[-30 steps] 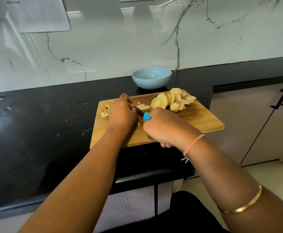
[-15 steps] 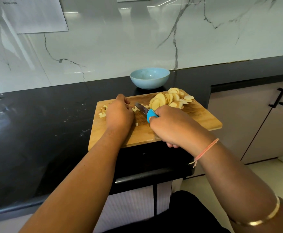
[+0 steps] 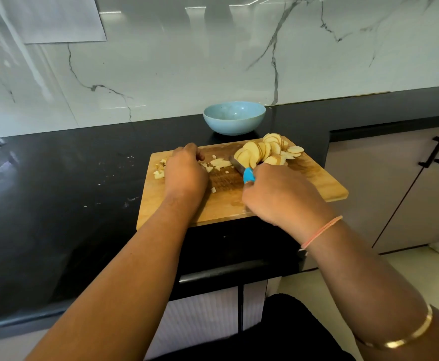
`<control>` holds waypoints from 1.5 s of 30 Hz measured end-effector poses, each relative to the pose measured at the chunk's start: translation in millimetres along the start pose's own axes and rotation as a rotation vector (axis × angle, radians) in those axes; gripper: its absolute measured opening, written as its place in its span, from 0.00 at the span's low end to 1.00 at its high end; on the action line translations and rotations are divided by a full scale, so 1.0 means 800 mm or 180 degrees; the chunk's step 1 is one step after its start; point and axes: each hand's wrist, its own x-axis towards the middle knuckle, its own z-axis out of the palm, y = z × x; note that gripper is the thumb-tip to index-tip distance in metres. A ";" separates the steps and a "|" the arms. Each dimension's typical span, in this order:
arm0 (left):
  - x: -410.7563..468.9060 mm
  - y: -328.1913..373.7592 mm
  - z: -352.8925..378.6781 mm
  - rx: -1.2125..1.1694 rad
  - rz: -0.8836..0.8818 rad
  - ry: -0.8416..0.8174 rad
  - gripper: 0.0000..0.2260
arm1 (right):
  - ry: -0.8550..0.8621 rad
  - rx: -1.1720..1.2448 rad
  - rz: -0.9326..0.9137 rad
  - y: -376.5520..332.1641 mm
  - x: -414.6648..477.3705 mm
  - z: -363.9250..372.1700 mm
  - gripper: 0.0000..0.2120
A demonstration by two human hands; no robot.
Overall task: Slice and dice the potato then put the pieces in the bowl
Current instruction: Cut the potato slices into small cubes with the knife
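Black counter [image 3: 83, 178] below a marble wall carries the board [image 3: 317, 183]; on it the right grip [image 3: 278, 196] is curled tight round the knife [image 3: 248, 175], whose blade has swung away from the left grip [image 3: 186, 173] to touch the heap of slices [image 3: 262, 152]. That left grip rests knuckles-up among the dice [image 3: 219, 163]; whether it holds anything I cannot tell. Likely more slices come over for dicing; the bowl [image 3: 234, 118] behind shows no pieces yet
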 end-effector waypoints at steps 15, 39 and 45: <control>-0.003 0.001 -0.005 0.0065 -0.0160 0.0053 0.11 | -0.0143 -0.0085 -0.0324 -0.021 0.020 0.017 0.18; -0.010 0.006 -0.001 0.0541 0.0289 -0.0354 0.09 | 0.0508 0.0236 -0.0267 0.022 0.035 0.007 0.14; -0.008 0.011 0.006 0.0985 0.0679 -0.0643 0.16 | 0.0886 0.1808 -0.0350 0.056 0.076 0.012 0.15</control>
